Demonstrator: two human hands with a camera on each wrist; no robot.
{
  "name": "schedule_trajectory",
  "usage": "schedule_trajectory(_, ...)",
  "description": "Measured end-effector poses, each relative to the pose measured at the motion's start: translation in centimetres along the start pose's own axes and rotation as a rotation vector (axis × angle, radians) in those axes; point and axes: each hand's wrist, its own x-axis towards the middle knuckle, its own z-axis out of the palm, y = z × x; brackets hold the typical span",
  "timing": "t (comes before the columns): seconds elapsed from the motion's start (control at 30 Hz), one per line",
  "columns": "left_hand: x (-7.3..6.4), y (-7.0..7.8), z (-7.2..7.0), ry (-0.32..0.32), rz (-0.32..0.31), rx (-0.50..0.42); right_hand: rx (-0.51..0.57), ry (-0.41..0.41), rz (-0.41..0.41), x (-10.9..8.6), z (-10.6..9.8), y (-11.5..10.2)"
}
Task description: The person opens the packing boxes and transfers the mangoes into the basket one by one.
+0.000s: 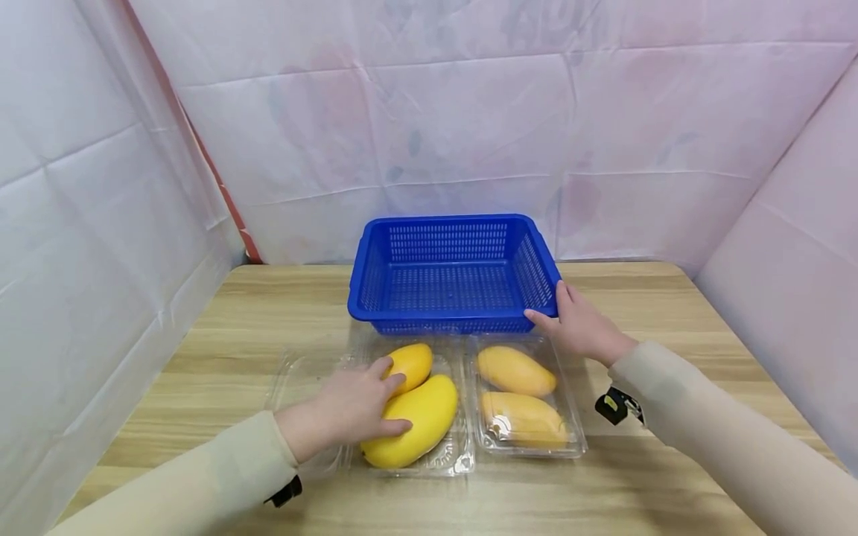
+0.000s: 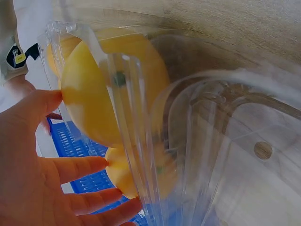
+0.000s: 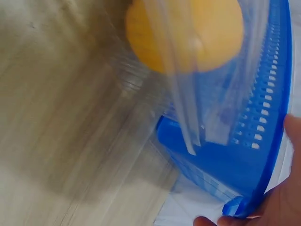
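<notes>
A clear plastic clamshell box [image 1: 445, 461] lies with its lid folded out to the left, holding a large yellow mango [image 1: 429, 417] and a smaller mango [image 1: 414, 362] behind it. My left hand [image 1: 348, 406] reaches over the lid, thumb touching the large mango and fingertips on the smaller one; its fingers look nearly straight in the left wrist view. My right hand [image 1: 590, 324] grips the front right corner of a blue plastic basket [image 1: 449, 316]; the right wrist view shows fingers round its rim [image 3: 277, 160]. Nothing lies inside the basket.
To the right of the clamshell box stands a closed clear box [image 1: 578, 447] with two mangoes [image 1: 516, 371] in it, just in front of the basket. The wooden table [image 1: 670, 372] is bordered by white cloth walls [image 1: 469, 126] at the back and sides.
</notes>
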Motion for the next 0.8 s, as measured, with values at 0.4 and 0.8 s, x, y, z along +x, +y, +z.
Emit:
schedule_trajectory(0.4,0.3,0.6,0.2,-0.035,0.029,0.045,0.105,-0.168,-0.02,1.4,-1.3,0.3)
schedule_trajectory(0.8,0.3,2.2,0.5,-0.018,0.041,0.119,0.029,-0.26,0.017,1.3,-2.2,-0.4)
